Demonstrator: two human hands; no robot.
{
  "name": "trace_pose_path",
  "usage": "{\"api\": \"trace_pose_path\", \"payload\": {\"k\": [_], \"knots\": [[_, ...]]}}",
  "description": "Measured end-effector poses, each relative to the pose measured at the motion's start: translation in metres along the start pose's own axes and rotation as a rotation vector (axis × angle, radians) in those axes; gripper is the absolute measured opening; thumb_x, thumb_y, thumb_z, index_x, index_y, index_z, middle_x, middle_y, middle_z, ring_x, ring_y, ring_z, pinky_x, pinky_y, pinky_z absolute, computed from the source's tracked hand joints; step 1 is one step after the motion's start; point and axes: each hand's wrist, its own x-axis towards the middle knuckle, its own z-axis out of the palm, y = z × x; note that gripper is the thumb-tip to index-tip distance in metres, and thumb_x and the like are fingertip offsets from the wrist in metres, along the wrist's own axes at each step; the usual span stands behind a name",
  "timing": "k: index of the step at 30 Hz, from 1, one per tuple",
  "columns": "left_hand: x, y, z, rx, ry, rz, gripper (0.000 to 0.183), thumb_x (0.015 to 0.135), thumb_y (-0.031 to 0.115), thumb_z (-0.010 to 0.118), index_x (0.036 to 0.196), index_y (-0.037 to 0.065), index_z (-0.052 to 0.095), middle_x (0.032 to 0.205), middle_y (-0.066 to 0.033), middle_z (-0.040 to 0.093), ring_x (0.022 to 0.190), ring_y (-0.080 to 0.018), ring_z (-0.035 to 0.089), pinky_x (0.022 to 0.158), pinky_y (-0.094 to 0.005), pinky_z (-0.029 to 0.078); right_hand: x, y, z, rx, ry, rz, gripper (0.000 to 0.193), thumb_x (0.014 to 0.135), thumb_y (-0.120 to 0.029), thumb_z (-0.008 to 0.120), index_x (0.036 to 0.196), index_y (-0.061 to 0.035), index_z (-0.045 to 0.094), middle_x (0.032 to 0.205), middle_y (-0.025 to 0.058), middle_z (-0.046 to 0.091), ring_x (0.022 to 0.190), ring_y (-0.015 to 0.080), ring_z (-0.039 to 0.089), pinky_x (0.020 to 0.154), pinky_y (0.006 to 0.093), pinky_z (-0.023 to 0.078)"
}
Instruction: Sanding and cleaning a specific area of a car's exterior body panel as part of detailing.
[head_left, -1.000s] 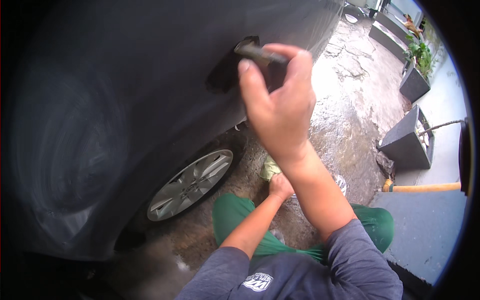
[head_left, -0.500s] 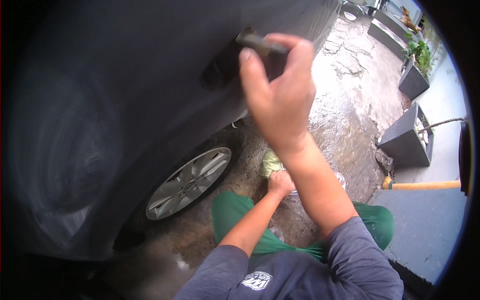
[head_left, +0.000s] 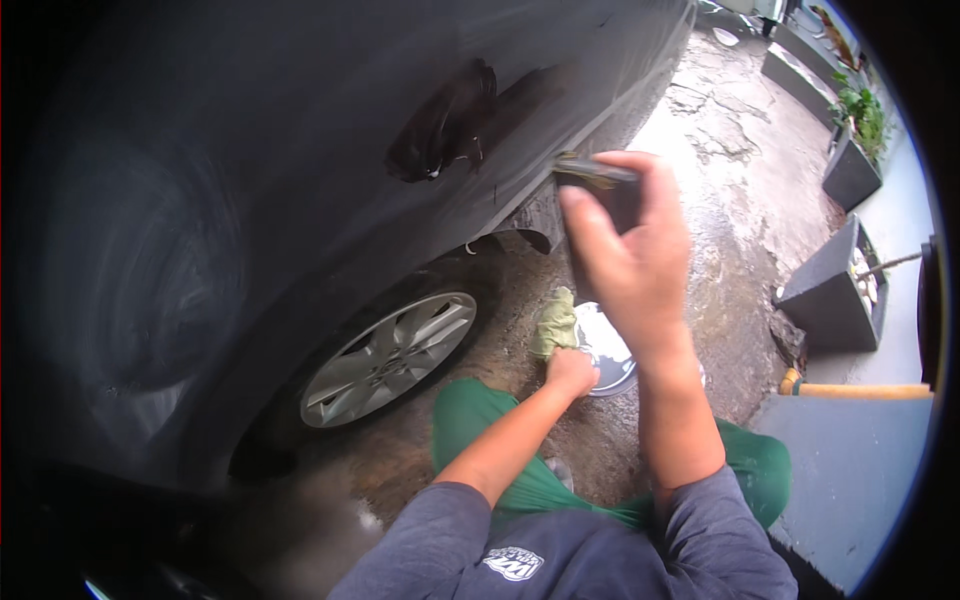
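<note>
My right hand (head_left: 640, 245) is raised in front of me, thumb and fingers gripping a small dark block (head_left: 606, 176) with a yellowish-green edge. The block is apart from the car's dark grey body panel (head_left: 330, 180). On that panel a glossy darker patch (head_left: 430, 140) looks wet, with a pale streak at its lower end. Lower down, my left hand (head_left: 572, 373) is closed on a crumpled pale green cloth (head_left: 556, 325). It is beside a round white container (head_left: 608, 352), partly covered by my right forearm.
A silver-spoked wheel (head_left: 390, 360) is below the panel. Grey planters (head_left: 835, 290) line the wall at right, one with a leafy plant (head_left: 862, 122). A yellow-brown pole (head_left: 855, 391) lies on a grey-blue ledge (head_left: 830, 470). Wet concrete (head_left: 720, 250) runs between.
My right hand has drawn the block off the car panel, down and to the right, baring the dark wet patch. The left hand stays low with the cloth; more of the white container shows.
</note>
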Motion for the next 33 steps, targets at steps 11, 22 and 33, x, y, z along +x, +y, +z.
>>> {"api": "trace_pose_path", "payload": {"k": [11,22,33], "knots": [[0.001,0.021,-0.016,-0.111,-0.540,0.015,0.043,0.093,0.040,0.061,0.117,0.006,0.073,0.128,-0.0222,0.065,0.125,-0.0363,0.059,0.102,-0.0472,0.048,-0.002,0.054,-0.073,0.361,0.217,0.299,0.029,0.091,-0.009,0.072,0.116,-0.0010,0.057,0.100,0.0078,0.066,0.086,0.0105,0.062,0.075,0.0238,0.051],[-0.132,0.045,-0.316,0.597,0.239,0.294,0.076,0.085,0.055,0.068,0.145,0.012,0.051,0.161,-0.0215,0.029,0.152,-0.0405,0.019,0.123,-0.0577,0.012,0.042,0.079,-0.081,0.524,0.391,0.340,0.030,0.091,-0.007,0.072,0.116,0.0018,0.058,0.103,0.0103,0.067,0.088,0.0115,0.064,0.081,0.0247,0.054],[-0.162,0.040,-0.478,1.466,0.366,-0.021,0.087,0.092,0.073,0.029,0.156,0.015,0.036,0.166,0.0014,0.025,0.156,-0.0242,0.011,0.126,-0.0531,0.003,0.036,0.049,-0.056,0.781,0.289,0.380,0.034,0.091,-0.006,0.072,0.119,0.0012,0.056,0.100,0.0092,0.067,0.084,0.0103,0.065,0.074,0.0231,0.055]]}}
